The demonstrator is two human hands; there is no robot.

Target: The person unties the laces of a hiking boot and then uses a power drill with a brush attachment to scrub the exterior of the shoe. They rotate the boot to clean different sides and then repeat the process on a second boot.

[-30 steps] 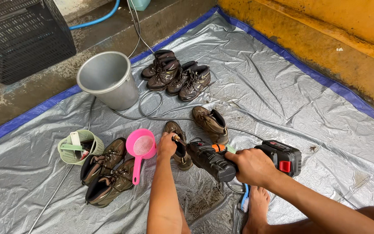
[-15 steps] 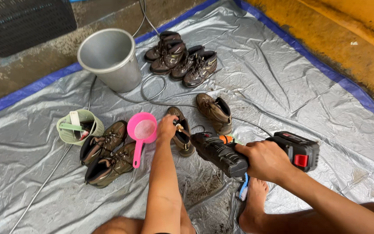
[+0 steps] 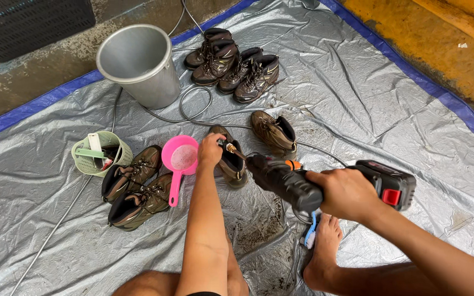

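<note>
Head view. The left hand [image 3: 210,150] is closed on the upper edge of a brown boot [image 3: 229,159] that lies on the grey tarpaulin [image 3: 357,98], fingers curled over its collar. The right hand [image 3: 345,193] is wrapped around the grip of a black cordless spray gun [image 3: 303,183] — fingers pressed together round the handle, the nozzle tip pointed into the boot's opening. The gun's battery pack, with a red catch, sits just right of that hand.

A second brown boot [image 3: 274,131] lies just right of the held one. A pink scoop [image 3: 179,161] lies just left of it; further left, a pair of boots [image 3: 133,189] and a green basket [image 3: 100,153]. A metal bucket [image 3: 138,64] and four more boots [image 3: 231,64] stand beyond. A thin hose [image 3: 193,112] loops between them. A bare foot [image 3: 322,249] rests below the gun — a blue brush [image 3: 310,234] beside it.
</note>
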